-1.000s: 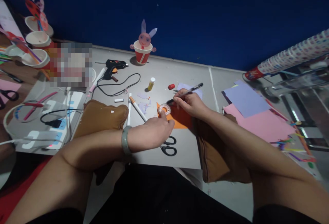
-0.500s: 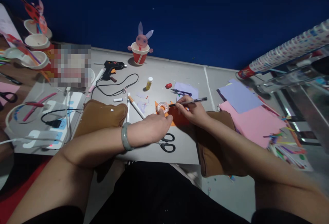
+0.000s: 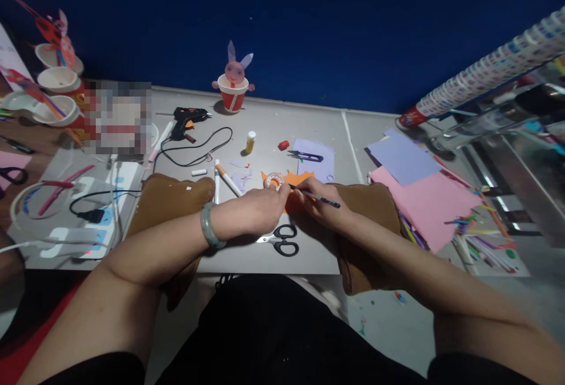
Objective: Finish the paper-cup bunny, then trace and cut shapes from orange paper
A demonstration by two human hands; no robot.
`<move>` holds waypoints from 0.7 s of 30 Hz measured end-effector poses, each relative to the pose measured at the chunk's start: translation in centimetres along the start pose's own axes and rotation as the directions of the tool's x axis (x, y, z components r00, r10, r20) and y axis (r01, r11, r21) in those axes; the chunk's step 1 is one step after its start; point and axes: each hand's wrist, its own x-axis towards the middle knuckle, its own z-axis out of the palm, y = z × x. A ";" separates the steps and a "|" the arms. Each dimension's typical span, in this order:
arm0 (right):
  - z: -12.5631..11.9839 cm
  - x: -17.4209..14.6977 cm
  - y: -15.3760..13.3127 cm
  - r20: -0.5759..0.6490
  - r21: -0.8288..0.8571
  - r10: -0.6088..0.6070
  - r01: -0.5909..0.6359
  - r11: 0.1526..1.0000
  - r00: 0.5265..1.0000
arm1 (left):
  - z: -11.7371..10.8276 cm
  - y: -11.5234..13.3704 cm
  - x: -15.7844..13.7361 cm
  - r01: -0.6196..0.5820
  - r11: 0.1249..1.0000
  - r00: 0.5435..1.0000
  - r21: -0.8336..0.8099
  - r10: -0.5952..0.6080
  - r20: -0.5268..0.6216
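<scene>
My left hand (image 3: pixel 260 209) presses a small pale ring (image 3: pixel 274 179), which looks like a roll of tape, onto a jagged-edged sheet of orange paper (image 3: pixel 302 179). Its fingertips are closed together at the ring's near side. In my right hand (image 3: pixel 324 208) a dark pen (image 3: pixel 325 200) is pinched, its tip end at the ring's right side beside my left fingers. Part of the orange paper is hidden under both hands. Black-handled scissors (image 3: pixel 286 240) lie just below my left hand. Thread snips (image 3: pixel 306 156) rest on purple paper (image 3: pixel 325 168) beyond the orange sheet.
A hot glue gun (image 3: pixel 188 122) with a looped cord lies back left. Behind stands a rabbit-faced paper cup (image 3: pixel 232 96). Brown cushions (image 3: pixel 172 199) lie under both forearms. A power strip (image 3: pixel 106 214) is left; pink paper (image 3: pixel 435 205) and stacked cups (image 3: pixel 481 70) are right.
My right hand has tilted the pen, so its back end now points lower and toward me. My left fingers have shifted to the ring's near right side. The whole view has moved slightly.
</scene>
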 end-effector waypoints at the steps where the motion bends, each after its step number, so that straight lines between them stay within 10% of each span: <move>1: 0.1 -0.2 0.0 -0.004 -0.006 -0.015 0.015 1.000 1.000 | 0.0 -0.1 0.0 -0.005 1.000 1.000 0.001 0.005 0.000; 21: 1.9 -1.9 -2.4 -0.034 0.009 -0.098 0.098 0.995 0.995 | -0.9 -1.1 -0.1 -0.025 0.998 0.999 0.057 0.024 0.028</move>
